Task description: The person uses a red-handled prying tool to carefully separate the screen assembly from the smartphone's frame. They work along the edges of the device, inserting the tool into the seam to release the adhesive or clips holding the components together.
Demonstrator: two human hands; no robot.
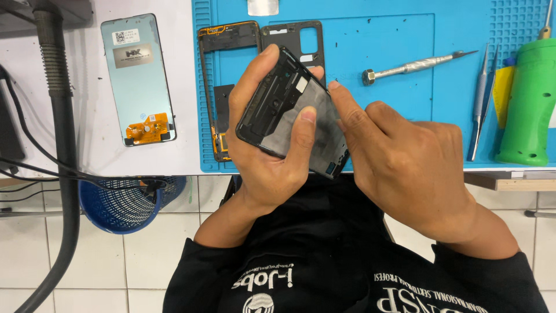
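Black sleeves are showing at the bottom, and both hands are coming up from them. The left hand point(263, 145) is wrapping around a black phone frame point(292, 113), with the thumb pressing on its front and the fingers curling over its top edge, so its grip is closing tight on the frame. The right hand point(405, 162) is not holding anything; its pointing finger is touching the frame's right edge. The frame is hovering above the near edge of the blue mat point(376, 46) on the table point(179, 87).

It is looking thin, light and stiff, and it may crack if bent, so holding it by the long side edges seems safest.

A phone screen point(138, 78) is lying to the left on the white table. A screwdriver point(414, 65), tweezers point(480, 98) and a green bottle point(530, 104) are sitting to the right. A blue basket point(124, 203) is standing on the floor.
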